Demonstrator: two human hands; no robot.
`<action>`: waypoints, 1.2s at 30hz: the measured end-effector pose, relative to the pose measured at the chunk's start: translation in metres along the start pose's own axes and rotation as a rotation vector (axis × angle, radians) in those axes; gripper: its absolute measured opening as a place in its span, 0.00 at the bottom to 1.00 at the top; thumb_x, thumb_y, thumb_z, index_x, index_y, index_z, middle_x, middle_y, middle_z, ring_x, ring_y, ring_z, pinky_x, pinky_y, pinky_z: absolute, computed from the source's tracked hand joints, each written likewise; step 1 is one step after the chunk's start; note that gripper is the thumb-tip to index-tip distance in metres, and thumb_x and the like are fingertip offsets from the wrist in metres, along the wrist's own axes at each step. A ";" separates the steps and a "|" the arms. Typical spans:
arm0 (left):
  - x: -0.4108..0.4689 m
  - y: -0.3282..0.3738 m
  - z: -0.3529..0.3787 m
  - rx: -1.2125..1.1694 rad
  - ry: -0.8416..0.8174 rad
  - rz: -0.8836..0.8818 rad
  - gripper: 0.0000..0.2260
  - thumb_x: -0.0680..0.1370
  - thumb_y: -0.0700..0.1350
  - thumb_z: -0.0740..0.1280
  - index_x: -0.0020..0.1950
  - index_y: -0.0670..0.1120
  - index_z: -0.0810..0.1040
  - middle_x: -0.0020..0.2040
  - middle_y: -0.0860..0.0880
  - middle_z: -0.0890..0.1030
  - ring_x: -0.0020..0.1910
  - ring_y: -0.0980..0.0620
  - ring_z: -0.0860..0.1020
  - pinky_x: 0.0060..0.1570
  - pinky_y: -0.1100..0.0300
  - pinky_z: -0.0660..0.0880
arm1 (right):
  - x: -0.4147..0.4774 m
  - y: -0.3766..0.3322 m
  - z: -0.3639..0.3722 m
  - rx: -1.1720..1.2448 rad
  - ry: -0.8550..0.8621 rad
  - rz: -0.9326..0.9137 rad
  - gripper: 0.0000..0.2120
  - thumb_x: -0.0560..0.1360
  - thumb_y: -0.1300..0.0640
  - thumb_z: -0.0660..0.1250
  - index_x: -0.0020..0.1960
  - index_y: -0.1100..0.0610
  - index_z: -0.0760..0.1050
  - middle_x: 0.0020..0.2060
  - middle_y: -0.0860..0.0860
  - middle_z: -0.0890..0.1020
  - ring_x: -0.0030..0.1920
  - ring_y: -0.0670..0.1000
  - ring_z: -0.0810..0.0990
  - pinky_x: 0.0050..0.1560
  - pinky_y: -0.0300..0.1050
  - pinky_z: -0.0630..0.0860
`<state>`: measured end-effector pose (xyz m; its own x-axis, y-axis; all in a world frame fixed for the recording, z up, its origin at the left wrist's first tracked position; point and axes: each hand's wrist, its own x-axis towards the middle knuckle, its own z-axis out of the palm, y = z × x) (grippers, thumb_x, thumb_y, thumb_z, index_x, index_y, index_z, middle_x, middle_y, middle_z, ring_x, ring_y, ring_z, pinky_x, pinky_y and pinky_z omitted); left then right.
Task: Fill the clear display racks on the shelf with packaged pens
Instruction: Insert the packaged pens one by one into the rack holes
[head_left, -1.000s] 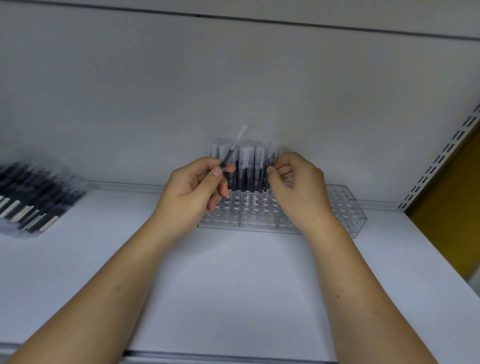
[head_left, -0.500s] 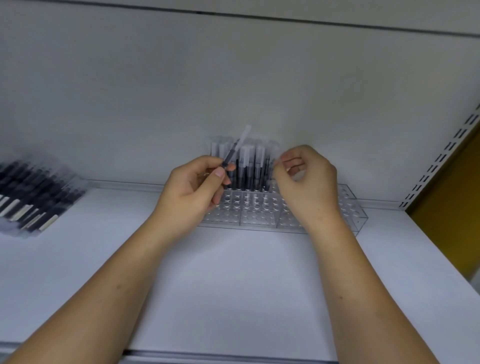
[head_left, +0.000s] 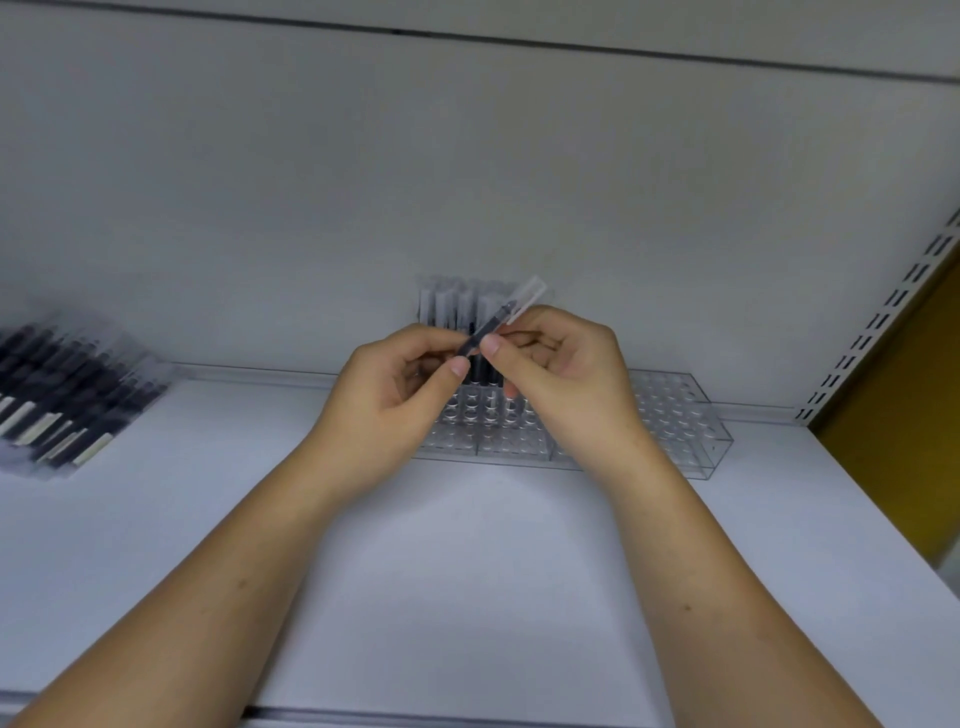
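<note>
A clear display rack (head_left: 675, 415) with many round holes stands at the back of the white shelf (head_left: 467, 571). Several packaged pens (head_left: 452, 304) stand upright in its back left holes. My left hand (head_left: 395, 400) and my right hand (head_left: 561, 364) meet in front of the rack. Both pinch one packaged pen (head_left: 506, 312), which tilts up to the right, its clear wrapper end sticking out above my right fingers. The left part of the rack is hidden behind my hands.
A pile of packaged pens (head_left: 62, 395) lies flat on the shelf at far left. The shelf's back wall rises right behind the rack. A perforated upright (head_left: 878, 322) and a yellow panel (head_left: 904, 415) bound the right side.
My right hand left the pens standing in the rack and moved left to take hold of the pen in my left hand. That pen shifted slightly right.
</note>
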<state>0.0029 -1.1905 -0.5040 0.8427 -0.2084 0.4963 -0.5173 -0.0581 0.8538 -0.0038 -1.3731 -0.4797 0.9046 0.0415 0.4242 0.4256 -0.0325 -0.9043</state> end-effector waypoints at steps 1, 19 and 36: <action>0.000 0.000 0.000 0.009 0.000 0.000 0.09 0.82 0.34 0.68 0.60 0.42 0.82 0.52 0.45 0.85 0.49 0.56 0.81 0.52 0.64 0.75 | 0.000 0.000 0.000 0.004 0.001 0.001 0.02 0.78 0.65 0.72 0.48 0.61 0.82 0.38 0.53 0.86 0.34 0.46 0.79 0.35 0.40 0.76; -0.007 -0.001 -0.008 0.656 -0.149 0.173 0.18 0.80 0.57 0.68 0.69 0.55 0.76 0.60 0.61 0.78 0.62 0.58 0.77 0.63 0.57 0.74 | 0.014 0.009 -0.039 -0.330 0.509 -0.223 0.03 0.78 0.61 0.68 0.49 0.56 0.74 0.38 0.46 0.80 0.37 0.41 0.78 0.40 0.37 0.74; -0.006 -0.001 -0.009 0.715 -0.157 0.155 0.20 0.80 0.61 0.66 0.70 0.57 0.75 0.61 0.62 0.77 0.62 0.59 0.75 0.64 0.48 0.74 | 0.021 0.029 -0.041 -0.653 0.310 -0.106 0.02 0.81 0.60 0.66 0.50 0.55 0.75 0.38 0.42 0.77 0.37 0.36 0.76 0.39 0.28 0.71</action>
<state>-0.0005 -1.1806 -0.5069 0.7486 -0.3996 0.5291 -0.6444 -0.6260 0.4391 0.0285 -1.4138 -0.4949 0.7820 -0.2038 0.5890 0.3510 -0.6370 -0.6863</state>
